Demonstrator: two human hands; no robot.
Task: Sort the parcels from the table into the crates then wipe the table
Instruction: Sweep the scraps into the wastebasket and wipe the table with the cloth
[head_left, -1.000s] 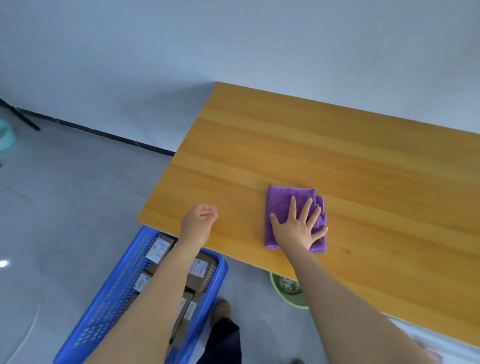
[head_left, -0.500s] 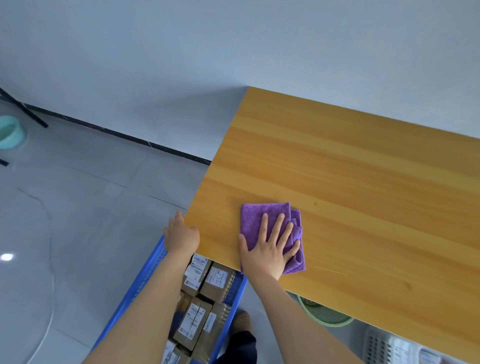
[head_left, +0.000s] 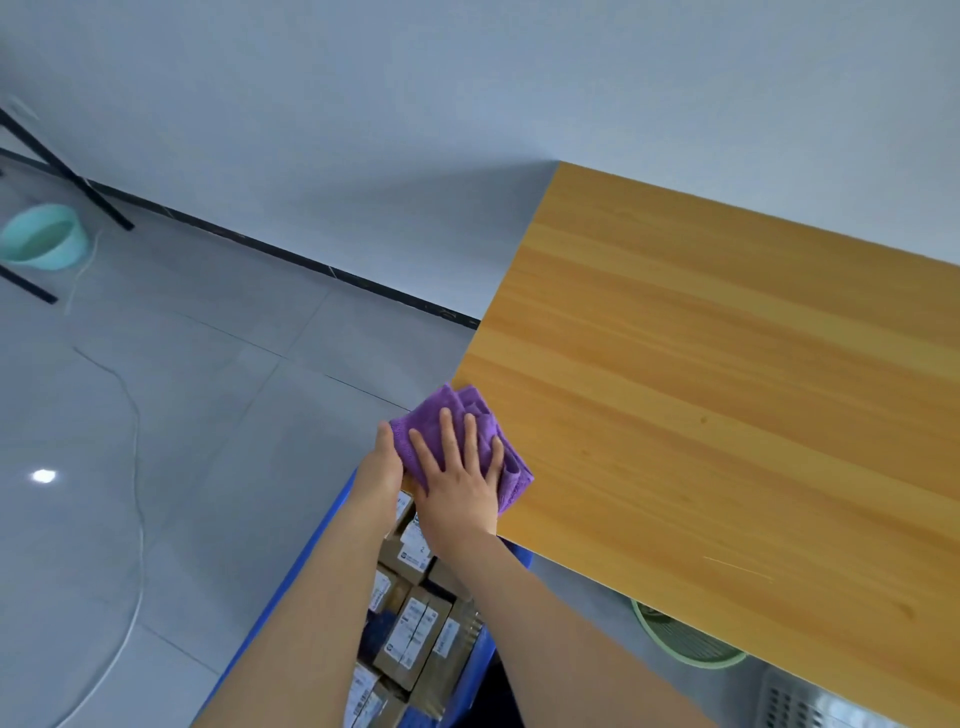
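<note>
A folded purple cloth (head_left: 475, 415) lies over the near left corner of the wooden table (head_left: 727, 415), partly hanging past the left edge. My right hand (head_left: 457, 478) presses flat on the cloth with fingers spread. My left hand (head_left: 382, 467) sits just off the table's left edge, its thumb touching the overhanging part of the cloth. Below the corner stands a blue crate (head_left: 291, 597) holding several cardboard parcels (head_left: 413, 634) with white labels.
A green basket (head_left: 685, 649) and a white crate (head_left: 810, 706) peek out under the table's near edge. On the grey tiled floor lie a white cable (head_left: 137, 519) and, far left, a teal basin (head_left: 44, 244) beside black stand legs (head_left: 78, 182).
My right hand slid the cloth left across the table to the corner, where it now overhangs the edge. My left hand moved off the tabletop to the edge and meets the cloth.
</note>
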